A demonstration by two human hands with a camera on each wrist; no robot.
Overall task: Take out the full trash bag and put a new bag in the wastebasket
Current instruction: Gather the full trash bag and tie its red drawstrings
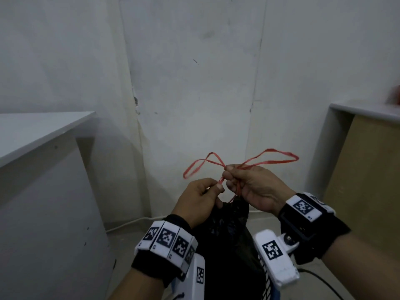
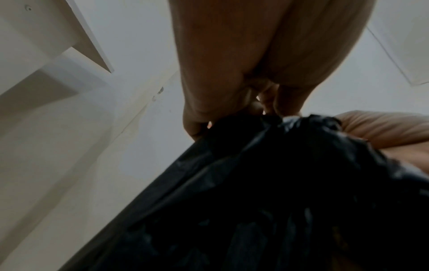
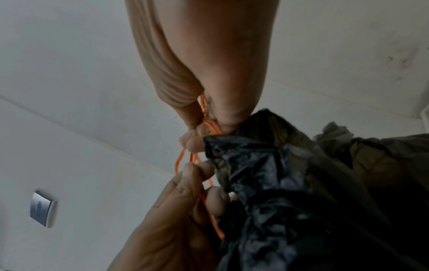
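Head view shows both hands, left hand (image 1: 202,197) and right hand (image 1: 251,187), pinching the red drawstring (image 1: 238,163) above the black trash bag (image 1: 229,234) at 6 o'clock, apparently mid-knot; next, cinch it tight.

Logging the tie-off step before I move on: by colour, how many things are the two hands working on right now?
Black: 1, the trash bag, its neck gathered below the left hand and the right hand.
Red: 1, the drawstring, pinched by both hands, two loops standing free.
Total: 2
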